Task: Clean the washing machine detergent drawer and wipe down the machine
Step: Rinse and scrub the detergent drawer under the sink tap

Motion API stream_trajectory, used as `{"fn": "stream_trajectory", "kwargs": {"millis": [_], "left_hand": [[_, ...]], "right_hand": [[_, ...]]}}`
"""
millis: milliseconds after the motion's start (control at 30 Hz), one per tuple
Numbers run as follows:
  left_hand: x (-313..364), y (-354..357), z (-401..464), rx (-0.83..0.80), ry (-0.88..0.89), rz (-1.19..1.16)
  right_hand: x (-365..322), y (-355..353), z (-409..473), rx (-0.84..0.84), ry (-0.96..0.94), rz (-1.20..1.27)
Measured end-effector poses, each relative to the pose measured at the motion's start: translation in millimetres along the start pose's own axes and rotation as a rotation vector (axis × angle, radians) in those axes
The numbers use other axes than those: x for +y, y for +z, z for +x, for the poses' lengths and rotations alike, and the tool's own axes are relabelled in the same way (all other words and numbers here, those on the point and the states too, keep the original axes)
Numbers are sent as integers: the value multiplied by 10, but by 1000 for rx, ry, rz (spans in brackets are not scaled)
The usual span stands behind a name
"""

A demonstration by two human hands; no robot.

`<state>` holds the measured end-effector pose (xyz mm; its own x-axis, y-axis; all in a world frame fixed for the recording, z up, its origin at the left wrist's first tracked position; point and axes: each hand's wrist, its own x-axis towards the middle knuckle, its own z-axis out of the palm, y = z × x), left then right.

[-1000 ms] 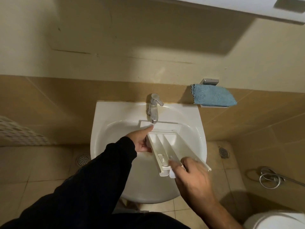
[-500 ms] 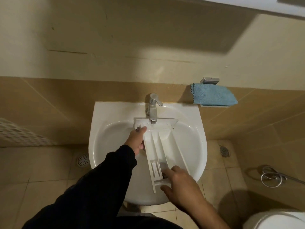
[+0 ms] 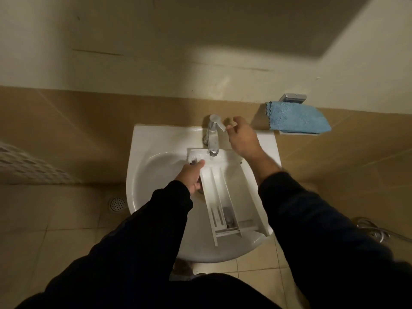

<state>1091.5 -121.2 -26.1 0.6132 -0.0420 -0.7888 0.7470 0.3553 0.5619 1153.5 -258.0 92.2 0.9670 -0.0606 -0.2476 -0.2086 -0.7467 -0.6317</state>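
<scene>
The left hand (image 3: 191, 175) is still gripping the detergent drawer (image 3: 227, 192) by its left wall, fingers wrapped shut around the edge, and the drawer is lying in the sink (image 3: 156, 175) with its front panel under the tap (image 3: 213, 137); the right hand (image 3: 242, 136), which was steadying the drawer's near end half a second ago, has let go and is now reaching beside the tap lever, fingers loosely spread and holding nothing. Right of those fingers a blue cloth (image 3: 297, 118) is resting on a small wall shelf, well apart from the drawer, and left of the sink a floor drain (image 3: 117, 204) is showing in the tiles
</scene>
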Motion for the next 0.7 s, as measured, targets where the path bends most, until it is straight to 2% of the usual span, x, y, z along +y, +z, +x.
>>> {"fn": "stream_trajectory", "kwargs": {"millis": [100,233,367,533,700], "left_hand": [[0,0,7,2,-1,-3],[-4,1,24,2,13,2],[14,16,-8,-8,12,15],[29,45,-35,6,13,17],[26,23,-59,3,-1,18]], "right_hand": [[-96,16,157,-130,-25,-159],[-149,37,195,-146,-15,-215],[-138,76,151,-129,3,-136],[-228,149,101,-141,-10,-164],[-87,33,13,-233,-21,-5]]}}
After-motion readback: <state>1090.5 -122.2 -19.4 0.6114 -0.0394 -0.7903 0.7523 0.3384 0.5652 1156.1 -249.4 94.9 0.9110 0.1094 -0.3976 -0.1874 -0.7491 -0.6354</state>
